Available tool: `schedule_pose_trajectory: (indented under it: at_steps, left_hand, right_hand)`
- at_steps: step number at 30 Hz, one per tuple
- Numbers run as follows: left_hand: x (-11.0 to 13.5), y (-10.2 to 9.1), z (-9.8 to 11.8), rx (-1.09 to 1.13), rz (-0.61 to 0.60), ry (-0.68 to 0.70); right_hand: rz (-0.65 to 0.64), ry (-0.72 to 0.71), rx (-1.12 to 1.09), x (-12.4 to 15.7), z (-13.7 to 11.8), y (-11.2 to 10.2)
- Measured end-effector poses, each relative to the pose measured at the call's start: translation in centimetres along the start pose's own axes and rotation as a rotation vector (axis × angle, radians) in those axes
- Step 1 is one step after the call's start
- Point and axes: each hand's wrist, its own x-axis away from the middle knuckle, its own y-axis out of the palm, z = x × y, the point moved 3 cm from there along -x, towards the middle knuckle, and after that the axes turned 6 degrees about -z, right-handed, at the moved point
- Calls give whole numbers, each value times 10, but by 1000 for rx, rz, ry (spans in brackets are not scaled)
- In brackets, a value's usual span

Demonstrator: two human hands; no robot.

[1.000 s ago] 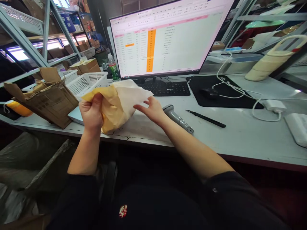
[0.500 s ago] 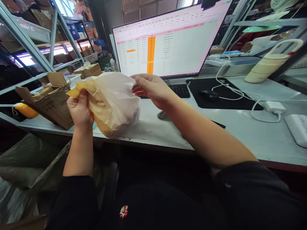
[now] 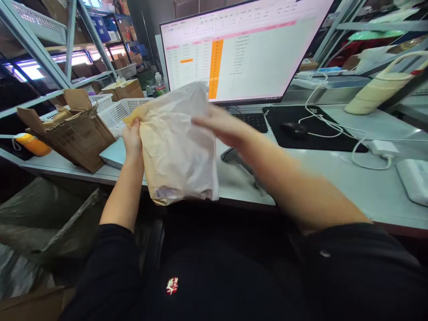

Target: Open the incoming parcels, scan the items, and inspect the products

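Pale surface (image 3: 337, 178), near; metal shelving (image 3: 70, 40), left; metal rack (image 3: 394, 26), right; bright light (image 3: 30, 70) at far left, beyond the shelving.

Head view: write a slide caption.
Left grip holding a crinkled white and yellow plastic bag, blurred right grip nearby, before a wide, black-framed monitor.

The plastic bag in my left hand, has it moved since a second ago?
Yes: the plastic bag rose in view; its top now covers part of the monitor, having been just below it.
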Motion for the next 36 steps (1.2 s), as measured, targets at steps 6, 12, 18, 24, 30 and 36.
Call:
schedule_pose_trajectory:
  at_steps: [6, 12, 18, 24, 30, 36]
  left_hand:
    - [37, -13, -59, 13, 103, -341]
    - [123, 15, -61, 88, -454, -595]
    - [150, 21, -62, 172, -62, -520]
    - [162, 13, -58, 125, 254, -300]
    - [168, 12, -60, -15, 222, -154]
    - [171, 10, -59, 36, 222, -155]
  right_hand:
    - [210, 240, -7, -8, 104, -7]
    - [411, 78, 105, -55, 105, -34]
    - [182, 112, 738, -1, 79, -69]
    - [147, 610, 571, 105, 99, -98]
    - [82, 704, -142, 120, 112, -66]
    - [-172, 495, -360, 131, 59, 3]
